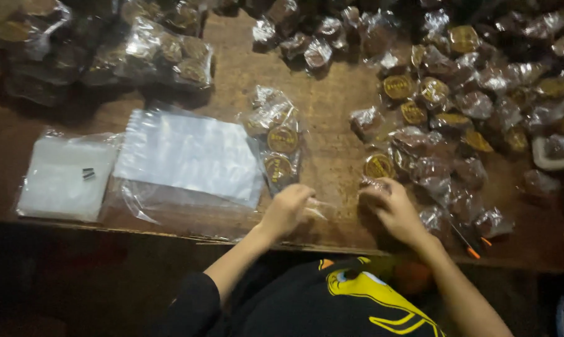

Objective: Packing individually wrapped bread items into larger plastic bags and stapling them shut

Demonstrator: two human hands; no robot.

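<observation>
You are pinching a clear empty bag (314, 208) in your left hand (288, 210) while your right hand (389, 206) is closing on a wrapped cake (374, 185). One filled bag (277, 140) is lying beside the bag stack (188, 156); many loose cakes (469, 106) are still waiting on the surface (332, 143).

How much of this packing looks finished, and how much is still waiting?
Done: a filled bag of wrapped pieces lies mid-table, with more filled bags at the back left. In hand: the left hand holds a clear bag, and the right hand holds one wrapped piece. Left: a big heap of loose wrapped pieces and a stack of empty bags.
</observation>
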